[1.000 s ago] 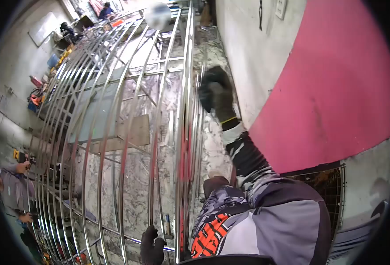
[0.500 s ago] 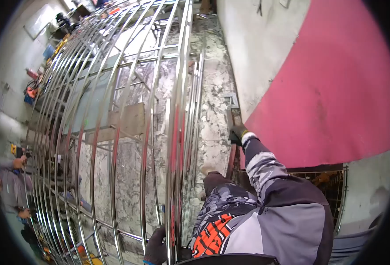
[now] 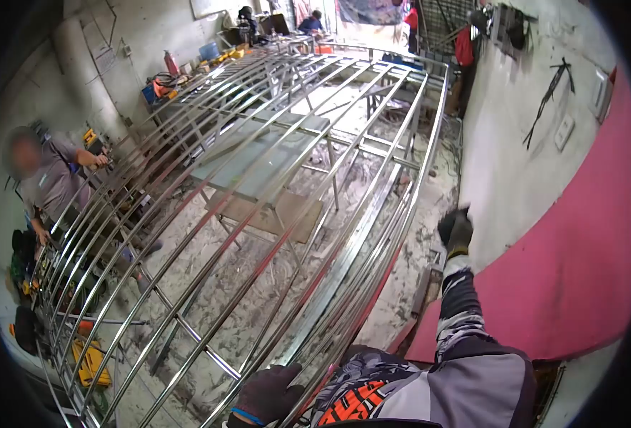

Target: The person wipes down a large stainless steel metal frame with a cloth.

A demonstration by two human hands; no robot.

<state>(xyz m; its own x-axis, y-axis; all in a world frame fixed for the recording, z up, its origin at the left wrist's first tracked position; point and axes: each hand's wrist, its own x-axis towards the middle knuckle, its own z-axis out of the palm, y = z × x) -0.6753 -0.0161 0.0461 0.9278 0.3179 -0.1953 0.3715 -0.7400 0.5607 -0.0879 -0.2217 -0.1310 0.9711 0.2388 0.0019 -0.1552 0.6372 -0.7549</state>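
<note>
A large frame of shiny metal tubes (image 3: 258,271) with many curved parallel bars fills the middle of the head view. At its near edge my left hand (image 3: 269,392), in a dark glove with a blue cuff, is wrapped over an outer tube. My right hand (image 3: 457,230), in a dark glove with a yellowish cuff, is raised beside the wall on the right, apart from the frame. Its fingers look loosely bent and partly spread, with nothing visible in them. Below it, a grey metal piece (image 3: 424,285) lies on the floor.
Another person (image 3: 62,167) stands beyond the frame on the left, one hand near its bars. A grey-topped table (image 3: 251,153) stands beneath the tubes. A pink panel (image 3: 544,285) leans along the right wall. A yellow object (image 3: 91,362) is at the lower left.
The view has swung up and turned, showing more of the room's far end. My right hand has come away from the low metal piece and risen. My left hand stays at the frame's edge.
</note>
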